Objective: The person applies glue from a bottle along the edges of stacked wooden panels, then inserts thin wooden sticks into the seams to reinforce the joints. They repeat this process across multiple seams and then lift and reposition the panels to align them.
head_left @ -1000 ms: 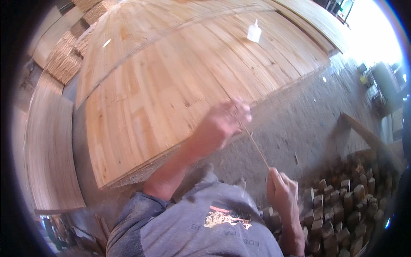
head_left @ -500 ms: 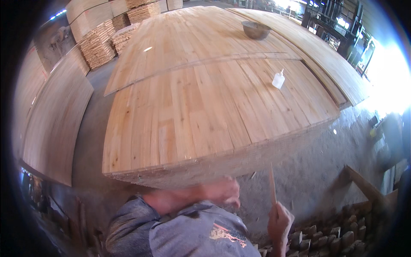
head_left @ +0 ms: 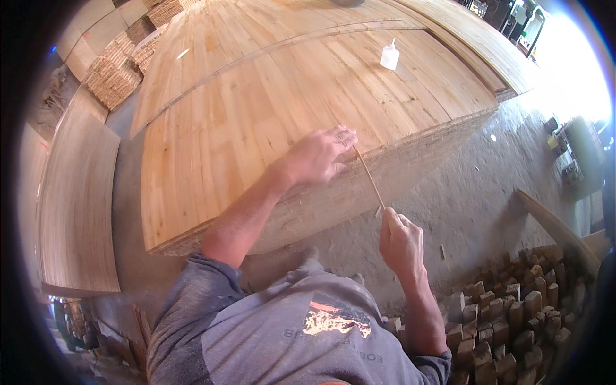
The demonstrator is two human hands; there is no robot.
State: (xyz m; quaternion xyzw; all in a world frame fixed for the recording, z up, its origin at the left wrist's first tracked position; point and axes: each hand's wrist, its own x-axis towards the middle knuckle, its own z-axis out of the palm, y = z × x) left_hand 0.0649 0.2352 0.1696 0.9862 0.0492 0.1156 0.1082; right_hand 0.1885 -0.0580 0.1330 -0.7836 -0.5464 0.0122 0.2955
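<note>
A large stack of pale jointed-wood panels (head_left: 269, 109) fills the middle. My left hand (head_left: 316, 157) reaches over its near edge. Its fingers are stretched out on the top panel and the thumb stands apart from them. My right hand (head_left: 402, 240) is closed around the lower end of a thin wooden strip (head_left: 369, 178), in front of the stack. The strip slants up to the left, its far tip right beside my left fingertips; whether they touch it I cannot tell. A white squeeze bottle (head_left: 389, 56) with a pointed nozzle stands on the top panel, farther back.
Many short wood offcuts (head_left: 497, 321) are packed upright at the lower right, beside a slanting board (head_left: 555, 221). Large panels (head_left: 80, 205) lean at the left. Stacked lumber (head_left: 112, 77) stands at the back left. A dark bowl (head_left: 348, 2) shows at the top edge.
My left hand has moved from in front of my body up onto the panel edge. My right hand has risen, bringing the strip's tip to the left hand. The view has tilted downward.
</note>
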